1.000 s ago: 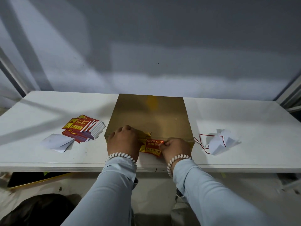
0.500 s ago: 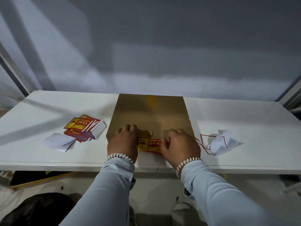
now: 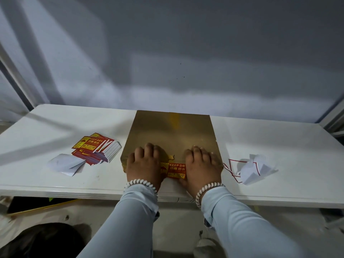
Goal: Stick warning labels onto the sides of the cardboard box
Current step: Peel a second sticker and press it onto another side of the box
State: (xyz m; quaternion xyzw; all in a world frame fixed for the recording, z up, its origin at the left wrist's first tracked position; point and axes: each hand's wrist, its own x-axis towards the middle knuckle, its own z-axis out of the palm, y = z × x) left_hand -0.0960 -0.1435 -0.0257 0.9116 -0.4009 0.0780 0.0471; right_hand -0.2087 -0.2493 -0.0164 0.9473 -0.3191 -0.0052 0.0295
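A brown cardboard box (image 3: 173, 131) stands in the middle of the white table (image 3: 279, 146). On its near side sits a red and yellow "KEEP DRY" label (image 3: 176, 169). My left hand (image 3: 144, 164) lies over the box's near top edge and covers the label's left end. My right hand (image 3: 202, 165) lies over the same edge and covers the label's right end. Both hands have their fingers draped over the box top and their palms against the near side. The ends of the label are hidden under the hands.
A fanned stack of red warning labels (image 3: 96, 148) lies left of the box, with white backing paper (image 3: 65, 163) beside it. Crumpled backing scraps with red edges (image 3: 255, 169) lie to the right. A grey wall rises behind the table.
My right hand let go of the label's right end and moved up to lie flat over the box edge. The label now lies flat against the near side.
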